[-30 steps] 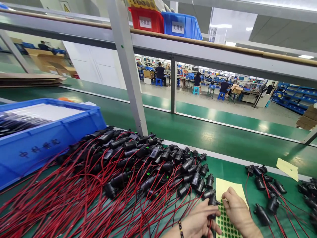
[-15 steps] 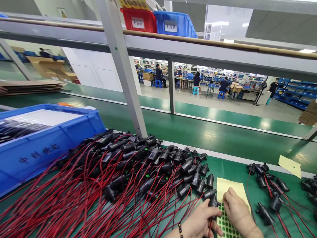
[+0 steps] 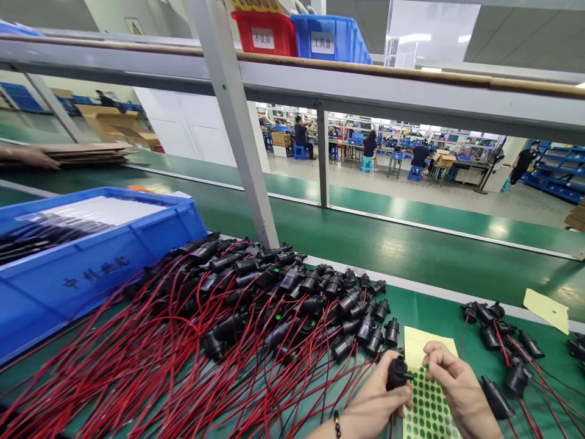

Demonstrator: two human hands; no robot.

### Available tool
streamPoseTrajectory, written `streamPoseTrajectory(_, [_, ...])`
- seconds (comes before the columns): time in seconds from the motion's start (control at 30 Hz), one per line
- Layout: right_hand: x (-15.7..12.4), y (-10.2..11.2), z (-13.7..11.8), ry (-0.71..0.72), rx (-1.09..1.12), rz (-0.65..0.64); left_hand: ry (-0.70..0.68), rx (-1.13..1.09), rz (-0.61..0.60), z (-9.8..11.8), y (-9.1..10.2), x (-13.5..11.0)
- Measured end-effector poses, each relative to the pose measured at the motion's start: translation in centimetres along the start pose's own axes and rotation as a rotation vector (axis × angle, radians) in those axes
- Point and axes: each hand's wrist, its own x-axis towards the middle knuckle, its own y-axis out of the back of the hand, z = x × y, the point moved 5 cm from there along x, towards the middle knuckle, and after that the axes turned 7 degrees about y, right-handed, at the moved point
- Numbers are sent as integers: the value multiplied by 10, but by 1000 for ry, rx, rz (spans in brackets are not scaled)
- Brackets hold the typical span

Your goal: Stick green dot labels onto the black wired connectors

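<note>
My left hand (image 3: 381, 390), with a beaded bracelet at the wrist, grips a small black pump (image 3: 398, 373), a cylinder with a side nozzle. Just right of it, my right hand (image 3: 459, 387) pinches a green dot sticker (image 3: 426, 366) between thumb and forefinger, above a pale yellow sticker sheet (image 3: 414, 339). Rows of green dots cover the sheet's lower part; its top strip is bare. To the left lies a big heap of similar black pumps (image 3: 292, 280) with red and black wires (image 3: 150, 360); several carry a green dot.
A blue bin (image 3: 150, 241) with bagged items stands at the left. More black pumps (image 3: 516, 375) lie right of my right hand, near a yellow paper piece (image 3: 546, 310). A slanted metal post (image 3: 237, 134) rises behind the heap. Another person's hand (image 3: 34, 158) touches flat cardboard at far left.
My right hand has lifted slightly off the sheet with a green dot at its fingertips. My left hand has turned the pump so its end faces up more. A hand has reached in over the cardboard.
</note>
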Motion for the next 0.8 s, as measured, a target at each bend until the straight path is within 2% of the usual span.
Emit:
streamPoseTrajectory(0.1, [-6, -7, 7, -64, 130, 51, -139, 177, 78, 8, 2, -4])
streamPoseTrajectory(0.2, [-11, -17, 6, -40, 177, 89, -231, 327, 178, 11, 4, -6])
streamPoseTrajectory(0.3, [-14, -25, 4, -14, 167, 93, -237, 375, 215, 9, 5, -5])
streamPoseTrajectory(0.5, [-14, -32, 18, -4, 48, -74, -260, 458, 217, 12, -1, -7])
streamPoseTrajectory(0.8, [-16, -34, 22, 150, -71, -46, -228, 547, 254, 9, 0, -13])
